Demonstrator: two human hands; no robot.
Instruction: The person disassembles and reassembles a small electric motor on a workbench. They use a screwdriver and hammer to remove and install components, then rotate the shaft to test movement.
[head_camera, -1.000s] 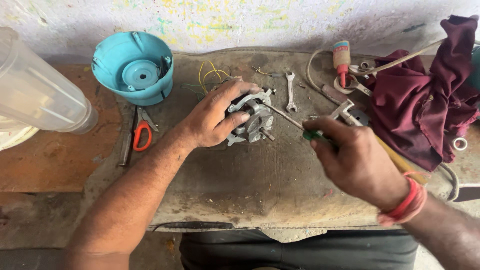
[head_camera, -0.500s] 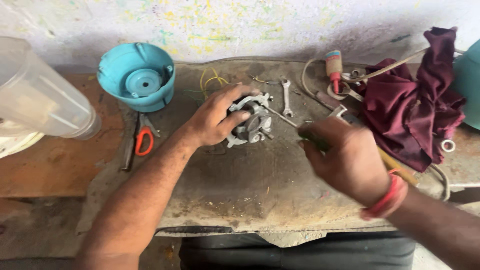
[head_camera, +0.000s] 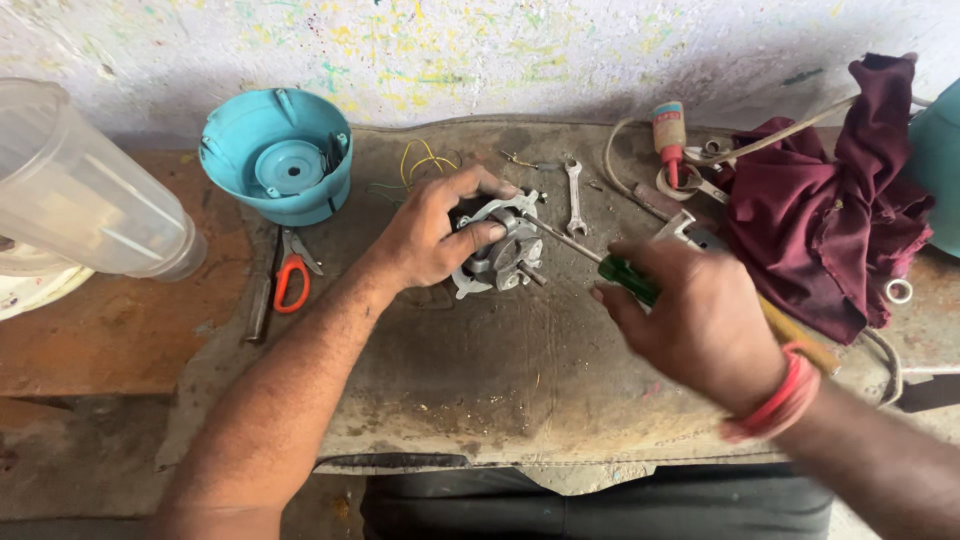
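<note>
From the head camera I see my left hand (head_camera: 432, 238) clamped over a small grey metal motor (head_camera: 497, 250) that sits near the middle of the worn mat (head_camera: 480, 390), fingers curled over its top and thumb across its front, so the grip is closed firmly on it. My right hand (head_camera: 700, 322) is wrapped shut around the green handle of a screwdriver (head_camera: 590, 254), whose thin shaft runs up and left until its tip meets the motor housing

I judge the motor dense and rigid for its bulk, with hard cast edges and protruding studs; the flat bracket and outer frame look like the safest places to hold, away from the shaft end. The screwdriver handle looks smooth, so it could turn in a loose fist

For room, the mat in front of the motor lies open toward me. Behind it lie a small spanner (head_camera: 574, 195) and yellow wires (head_camera: 425, 160), near but apart. A blue plastic housing (head_camera: 277, 165) stands to the left, with orange-handled pliers (head_camera: 290, 280) below it and a clear jug (head_camera: 85, 190) farther left. A maroon cloth (head_camera: 830, 210) crowds the right side, close to my right wrist
</note>
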